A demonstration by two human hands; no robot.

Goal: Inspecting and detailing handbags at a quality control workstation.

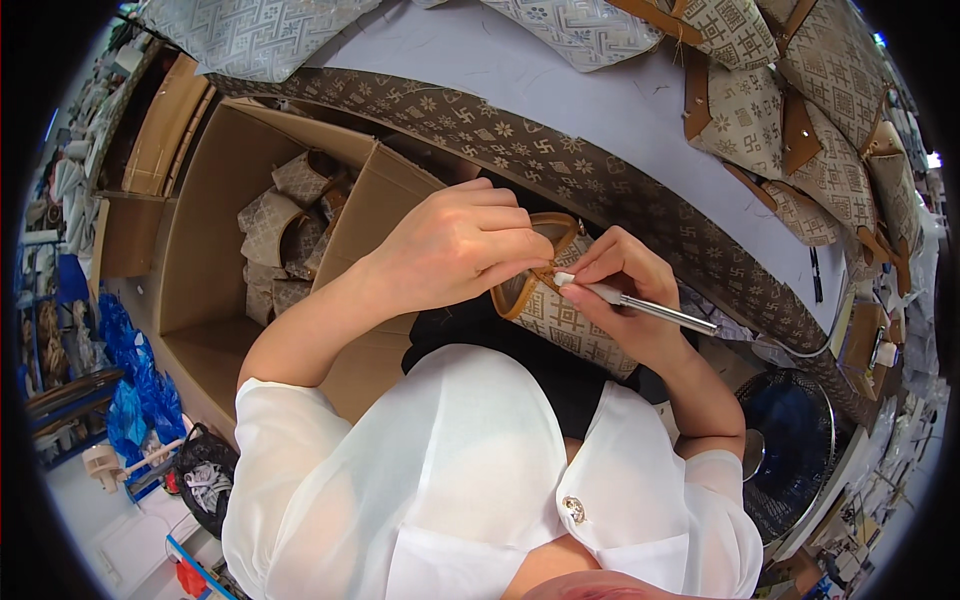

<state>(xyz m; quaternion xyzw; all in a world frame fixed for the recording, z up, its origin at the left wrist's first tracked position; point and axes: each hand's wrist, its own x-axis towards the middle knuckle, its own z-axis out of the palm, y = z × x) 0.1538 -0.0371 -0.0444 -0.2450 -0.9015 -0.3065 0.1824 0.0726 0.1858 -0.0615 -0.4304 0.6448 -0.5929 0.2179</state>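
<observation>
A beige patterned fabric piece (565, 335) with brown edging, shaped like a small pouch, rests over my lap. A brown trim loop (515, 295) rises at its near left. My left hand (460, 245) reaches across with thumb and forefinger pinched on the brown trim. Just right of those fingertips, my right hand (625, 285) is closed around a slim silver pen-shaped tool (665, 312) with a white end. That white end points at the trim by my left fingers. Part of the fabric lies hidden behind both hands; I cannot tell what the tool's tip touches.
An open cardboard box (200, 250) at left holds several patterned fabric pieces (270, 225). Ahead, a table (470, 70) with a patterned cloth edge bears more fabric pieces (745, 115) and a black pen (816, 275). A round fan (790, 450) stands at right.
</observation>
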